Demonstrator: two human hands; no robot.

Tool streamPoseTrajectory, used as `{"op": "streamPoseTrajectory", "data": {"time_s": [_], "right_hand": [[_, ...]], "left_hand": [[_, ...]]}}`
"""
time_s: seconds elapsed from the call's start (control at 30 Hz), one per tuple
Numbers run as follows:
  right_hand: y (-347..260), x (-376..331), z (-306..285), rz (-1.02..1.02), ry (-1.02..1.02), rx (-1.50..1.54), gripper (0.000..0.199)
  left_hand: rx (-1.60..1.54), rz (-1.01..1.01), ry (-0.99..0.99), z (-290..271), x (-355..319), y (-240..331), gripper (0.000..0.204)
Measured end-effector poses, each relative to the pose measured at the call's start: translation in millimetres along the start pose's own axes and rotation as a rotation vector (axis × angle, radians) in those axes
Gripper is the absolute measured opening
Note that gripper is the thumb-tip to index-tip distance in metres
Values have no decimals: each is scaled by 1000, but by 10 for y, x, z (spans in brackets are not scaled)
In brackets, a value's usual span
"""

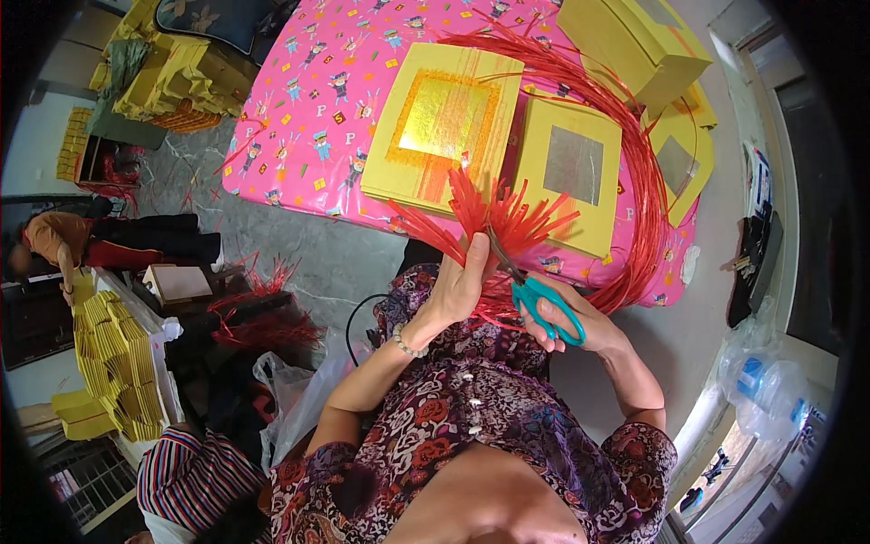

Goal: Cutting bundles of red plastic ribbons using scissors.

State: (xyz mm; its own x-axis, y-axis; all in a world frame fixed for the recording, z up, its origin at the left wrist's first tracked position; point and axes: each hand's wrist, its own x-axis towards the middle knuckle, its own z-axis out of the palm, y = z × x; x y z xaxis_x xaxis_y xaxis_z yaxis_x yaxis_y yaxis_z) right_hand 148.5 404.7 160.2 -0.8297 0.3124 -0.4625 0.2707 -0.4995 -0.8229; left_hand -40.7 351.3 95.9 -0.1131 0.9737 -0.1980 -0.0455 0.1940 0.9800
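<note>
My left hand (pixel 460 279) is closed around a bundle of red plastic strips (pixel 535 220), whose loose ends fan out above my fingers. In my right hand (pixel 584 319) are teal-handled scissors (pixel 555 308), with my fingers through the loops. Their blades reach up into the strips beside my left thumb; the tips are partly hidden among them. Just beyond my hands lies a stack of yellow paper (pixel 376 172) with a gold square and orange streaks. To its right sits another yellow stack (pixel 535 168) with a silver rectangle.
A pink patterned cloth (pixel 299 118) covers the table. Long red strands (pixel 648 208) curve around its right side, near more yellow paper pieces (pixel 625 54). At left, a person (pixel 68 240) leans over folded yellow stacks (pixel 113 363); another person in a striped top (pixel 195 480) is close by. Plastic bottles (pixel 766 390) stand at right.
</note>
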Motion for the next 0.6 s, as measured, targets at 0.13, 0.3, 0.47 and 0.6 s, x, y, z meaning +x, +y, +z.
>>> {"op": "streamPoseTrajectory", "data": {"time_s": [0.13,0.3,0.47,0.6], "right_hand": [[15,15,-9,-1,13,31,35],[48,33,11,-32,14,70,30],[61,44,23,-83,15,68,30],[54,34,39,-91,17,51,30]], "left_hand": [[10,67,38,32,17,32,59],[-16,6,40,25,11,30,60],[-31,21,65,61,22,-12,58],[-34,27,58,70,23,-66,55]]}}
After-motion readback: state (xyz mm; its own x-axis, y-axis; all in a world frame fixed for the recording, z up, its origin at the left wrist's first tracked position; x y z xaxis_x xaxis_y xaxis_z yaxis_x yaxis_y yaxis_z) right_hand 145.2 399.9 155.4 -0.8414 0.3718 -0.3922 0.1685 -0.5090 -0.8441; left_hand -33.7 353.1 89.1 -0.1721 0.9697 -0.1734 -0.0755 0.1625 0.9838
